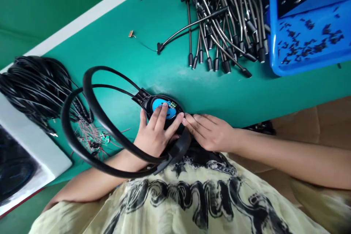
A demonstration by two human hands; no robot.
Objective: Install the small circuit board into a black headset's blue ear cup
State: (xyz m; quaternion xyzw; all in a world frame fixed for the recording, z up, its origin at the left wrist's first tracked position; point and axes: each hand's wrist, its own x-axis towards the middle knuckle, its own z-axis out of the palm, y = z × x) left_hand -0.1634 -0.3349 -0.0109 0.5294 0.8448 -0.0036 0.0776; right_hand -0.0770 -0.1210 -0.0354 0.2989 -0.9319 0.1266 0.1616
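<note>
A black headset (90, 95) with a double headband lies on the green table (153, 51) at my chest. Its open earcup (164, 109) shows a blue disc and a small green circuit board. My left hand (155, 131) rests on that earcup, its fingers spread, a fingertip pressing the blue disc. My right hand (210, 129) lies next to it at the earcup's right edge, fingers together and touching the rim. The second earcup (178, 148) sits under my left wrist.
A pile of black gooseneck microphone arms (222, 25) lies at the back. A blue plastic bin (304, 25) stands at the right. A bundle of black cables (35, 87) and small wired boards (93, 139) lie at the left, beside a white box (33, 150).
</note>
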